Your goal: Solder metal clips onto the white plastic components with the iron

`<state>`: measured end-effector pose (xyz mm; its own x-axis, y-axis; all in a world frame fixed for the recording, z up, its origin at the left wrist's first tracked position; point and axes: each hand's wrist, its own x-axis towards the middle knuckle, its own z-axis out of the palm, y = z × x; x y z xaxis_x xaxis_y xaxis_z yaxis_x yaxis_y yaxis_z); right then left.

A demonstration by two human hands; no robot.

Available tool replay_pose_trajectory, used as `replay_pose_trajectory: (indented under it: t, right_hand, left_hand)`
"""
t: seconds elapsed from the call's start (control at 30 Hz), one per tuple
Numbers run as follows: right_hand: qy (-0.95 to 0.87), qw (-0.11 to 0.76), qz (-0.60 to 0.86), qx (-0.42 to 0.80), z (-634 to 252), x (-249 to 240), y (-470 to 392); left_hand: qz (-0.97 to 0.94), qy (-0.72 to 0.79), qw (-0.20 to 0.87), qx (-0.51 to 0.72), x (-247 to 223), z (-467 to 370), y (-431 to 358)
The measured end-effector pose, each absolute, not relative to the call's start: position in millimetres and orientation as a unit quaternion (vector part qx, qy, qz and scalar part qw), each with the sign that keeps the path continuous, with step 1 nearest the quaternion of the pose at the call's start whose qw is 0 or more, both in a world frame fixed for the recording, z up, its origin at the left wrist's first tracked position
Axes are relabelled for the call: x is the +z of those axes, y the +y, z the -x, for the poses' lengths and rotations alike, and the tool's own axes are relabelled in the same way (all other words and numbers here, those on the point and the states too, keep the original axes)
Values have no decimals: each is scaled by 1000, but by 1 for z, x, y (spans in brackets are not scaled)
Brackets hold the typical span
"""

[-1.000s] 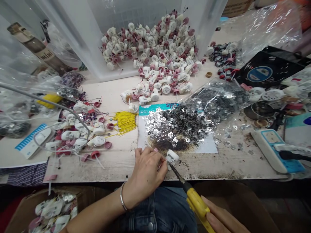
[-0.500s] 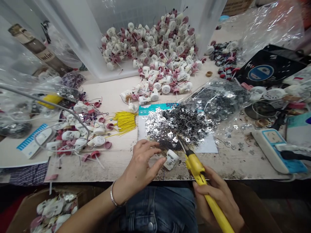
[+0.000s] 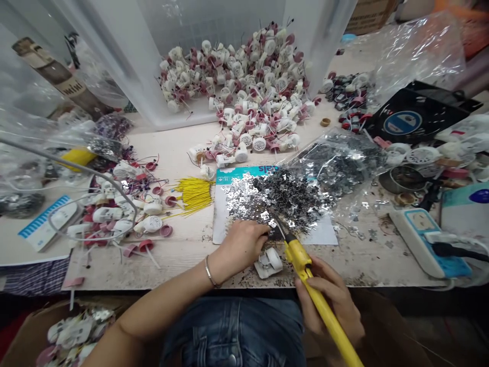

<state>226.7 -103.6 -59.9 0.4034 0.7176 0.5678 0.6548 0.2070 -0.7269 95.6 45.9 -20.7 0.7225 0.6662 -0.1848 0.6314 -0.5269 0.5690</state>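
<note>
My right hand is wrapped round the long yellow handle of a soldering iron. The iron's metal tip points up and left into a heap of small shiny metal plates. Beside the tip, the curled fingers of my left hand are drawn together over the near edge of the heap. What they pinch, if anything, is hidden. A white plastic part with a round ring lies on the table just below those fingertips, between my two hands. The heap rests on a white and teal sheet.
Yellow wires lie left of the sheet, beside a pile of white and pink parts. A translucent bin spills similar parts at the back. On the right are a plastic bag of plates, a black fan and a power strip.
My left hand has moved right and its spread fingers have curled together by the iron's tip. The iron has shifted slightly left. The view has shifted a little.
</note>
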Motion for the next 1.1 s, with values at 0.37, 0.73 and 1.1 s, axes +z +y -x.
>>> replay_pose_trajectory:
  t: [0.37, 0.73, 1.1]
  right_hand:
    - [-589, 496, 636, 43, -252, -46, -143]
    - [-630, 487, 605, 30, -255, -56, -136]
    - [-621, 481, 618, 20, -255, -50, -135]
  left_hand:
    - [-873, 402, 276, -5, -18, -106, 49]
    - [-879, 406, 246, -49, -13, -118, 56]
    - [-883, 404, 226, -74, -12, -123, 59]
